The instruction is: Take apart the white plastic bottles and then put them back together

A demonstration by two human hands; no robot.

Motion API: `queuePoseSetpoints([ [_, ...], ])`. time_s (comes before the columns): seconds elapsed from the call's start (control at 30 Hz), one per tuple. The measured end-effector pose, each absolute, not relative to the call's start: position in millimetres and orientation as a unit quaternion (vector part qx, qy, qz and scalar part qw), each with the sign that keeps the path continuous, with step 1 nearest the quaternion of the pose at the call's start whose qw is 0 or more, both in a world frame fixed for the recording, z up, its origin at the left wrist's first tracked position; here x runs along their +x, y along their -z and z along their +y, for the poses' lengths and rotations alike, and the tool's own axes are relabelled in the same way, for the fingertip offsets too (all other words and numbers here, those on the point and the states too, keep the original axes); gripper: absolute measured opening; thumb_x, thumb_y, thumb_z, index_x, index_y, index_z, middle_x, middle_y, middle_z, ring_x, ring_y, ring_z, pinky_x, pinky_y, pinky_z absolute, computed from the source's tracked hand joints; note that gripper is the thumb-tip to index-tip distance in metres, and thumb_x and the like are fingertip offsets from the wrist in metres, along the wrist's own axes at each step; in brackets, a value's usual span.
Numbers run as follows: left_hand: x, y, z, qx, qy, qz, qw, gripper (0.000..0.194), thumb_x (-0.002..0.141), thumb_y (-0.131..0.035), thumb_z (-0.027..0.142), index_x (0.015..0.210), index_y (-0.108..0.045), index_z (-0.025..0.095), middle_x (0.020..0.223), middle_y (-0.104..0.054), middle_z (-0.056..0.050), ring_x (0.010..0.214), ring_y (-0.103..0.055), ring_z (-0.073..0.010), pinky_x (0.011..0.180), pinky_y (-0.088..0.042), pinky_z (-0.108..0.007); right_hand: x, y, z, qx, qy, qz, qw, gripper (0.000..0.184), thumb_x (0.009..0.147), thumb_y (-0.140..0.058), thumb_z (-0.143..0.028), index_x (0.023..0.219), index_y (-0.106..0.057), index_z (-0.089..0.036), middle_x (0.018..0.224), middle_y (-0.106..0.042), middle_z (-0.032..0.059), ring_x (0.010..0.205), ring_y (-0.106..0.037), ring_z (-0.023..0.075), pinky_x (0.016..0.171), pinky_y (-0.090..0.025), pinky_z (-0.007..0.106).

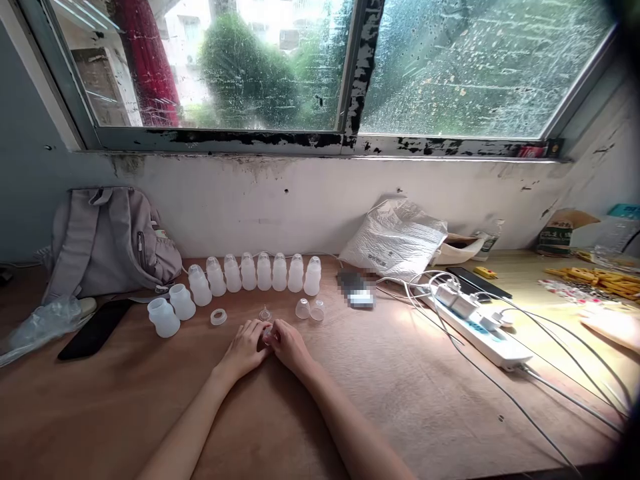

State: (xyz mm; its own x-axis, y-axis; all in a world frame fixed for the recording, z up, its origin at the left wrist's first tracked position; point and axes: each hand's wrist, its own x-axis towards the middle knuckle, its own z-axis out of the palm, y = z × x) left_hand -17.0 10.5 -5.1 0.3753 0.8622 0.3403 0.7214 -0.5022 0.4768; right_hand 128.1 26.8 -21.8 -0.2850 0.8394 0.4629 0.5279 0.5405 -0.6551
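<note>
My left hand [249,347] and my right hand [290,348] meet over the table, fingers curled in on a small translucent piece [267,335]. Fingers cover most of that piece, so its exact kind is hidden. Just beyond them a clear bottle nipple [265,313] rests on the tabletop. A white collar ring [219,317] lies to the left. On the right sit two clear dome caps [310,309] side by side. Two open, frosted baby bottles [164,318] stand at the left, and a curved row of capped baby bottles [263,272] runs behind.
A grey backpack [113,243], a black phone [97,328] and a plastic bag [45,327] are at the left. To the right are a silver padded bag [397,240] and a white power strip [480,327] with trailing cables. The wall and window [250,80] close off the back.
</note>
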Motion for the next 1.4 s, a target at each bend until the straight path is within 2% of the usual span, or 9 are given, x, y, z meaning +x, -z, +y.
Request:
queuePoseSetpoints([
  [0.23,-19,4,12,0.813,-0.277,0.503,0.101,0.037,0.069,-0.051,0.017,0.105,-0.050,0.022,0.101,-0.054,-0.006,0.094,-0.045,-0.0238,0.081,-0.034,-0.036,123,26,29,-0.467,-0.220,-0.743,0.425,0.019,0.066,-0.057,-0.028,0.067,-0.039,-0.022,0.065,-0.047,-0.0019,0.059,-0.042,0.0132,0.055,-0.032,0.024],
  [0.37,-20,8,15,0.800,-0.277,0.527,0.074,0.030,0.072,-0.051,0.026,0.102,-0.051,0.021,0.098,-0.055,-0.007,0.092,-0.046,-0.0244,0.079,-0.034,-0.037,122,23,29,-0.473,-0.247,-0.714,0.453,0.022,0.070,-0.053,-0.031,0.065,-0.034,-0.022,0.059,-0.042,-0.0042,0.052,-0.038,0.0116,0.051,-0.030,0.023],
  [0.5,-28,13,22,0.761,-0.291,0.580,0.020,0.033,0.073,-0.051,0.037,0.101,-0.052,0.020,0.100,-0.055,-0.008,0.094,-0.045,-0.0256,0.082,-0.032,-0.038,123,22,30,-0.485,-0.240,-0.685,0.488,0.019,0.076,-0.046,-0.030,0.064,-0.034,-0.022,0.058,-0.043,-0.0031,0.053,-0.040,0.0120,0.052,-0.031,0.024],
  [0.73,-55,21,37,0.665,-0.275,0.684,-0.119,0.034,0.076,-0.047,0.039,0.104,-0.053,0.021,0.111,-0.048,-0.012,0.106,-0.039,-0.0275,0.087,-0.028,-0.043,125,26,34,-0.507,-0.212,-0.672,0.496,0.004,0.074,-0.043,-0.021,0.070,-0.041,-0.020,0.066,-0.049,-0.0004,0.058,-0.046,0.0129,0.056,-0.036,0.024],
  [0.87,-62,28,41,0.641,-0.247,0.715,-0.130,0.035,0.076,-0.046,0.040,0.103,-0.054,0.021,0.112,-0.048,-0.011,0.108,-0.038,-0.0269,0.087,-0.029,-0.043,129,34,42,-0.543,-0.181,-0.668,0.476,0.008,0.072,-0.042,-0.018,0.079,-0.047,-0.018,0.076,-0.053,0.0027,0.063,-0.049,0.0134,0.061,-0.039,0.025],
  [0.97,-62,32,43,0.637,-0.241,0.720,-0.137,0.037,0.077,-0.044,0.039,0.106,-0.052,0.019,0.114,-0.047,-0.013,0.110,-0.036,-0.0270,0.088,-0.028,-0.043,131,37,52,-0.589,-0.160,-0.661,0.436,0.014,0.071,-0.042,-0.017,0.083,-0.050,-0.016,0.073,-0.055,0.0038,0.066,-0.051,0.0153,0.064,-0.040,0.026],
  [1.07,-61,32,43,0.632,-0.239,0.723,-0.140,0.038,0.077,-0.044,0.034,0.111,-0.050,0.017,0.115,-0.046,-0.014,0.110,-0.036,-0.0270,0.089,-0.028,-0.044,130,35,63,-0.624,-0.137,-0.667,0.382,0.017,0.073,-0.043,-0.015,0.085,-0.054,-0.014,0.080,-0.058,0.0074,0.072,-0.054,0.0167,0.066,-0.040,0.026],
  [1.27,-61,26,40,0.642,-0.230,0.720,-0.126,0.034,0.078,-0.041,0.024,0.111,-0.051,0.028,0.117,-0.045,-0.010,0.113,-0.033,-0.0262,0.090,-0.026,-0.047,125,31,70,-0.652,-0.120,-0.670,0.334,0.016,0.075,-0.042,-0.015,0.070,-0.057,-0.016,0.076,-0.061,0.0075,0.072,-0.055,0.0168,0.062,-0.038,0.024],
  [1.4,-58,24,39,0.638,-0.229,0.728,-0.104,0.033,0.079,-0.040,0.025,0.109,-0.052,0.029,0.118,-0.045,-0.010,0.114,-0.033,-0.0269,0.090,-0.025,-0.052,124,31,66,-0.661,-0.109,-0.656,0.347,0.017,0.077,-0.041,-0.017,0.072,-0.057,-0.016,0.078,-0.062,0.0065,0.070,-0.056,0.0156,0.060,-0.037,0.023],
])
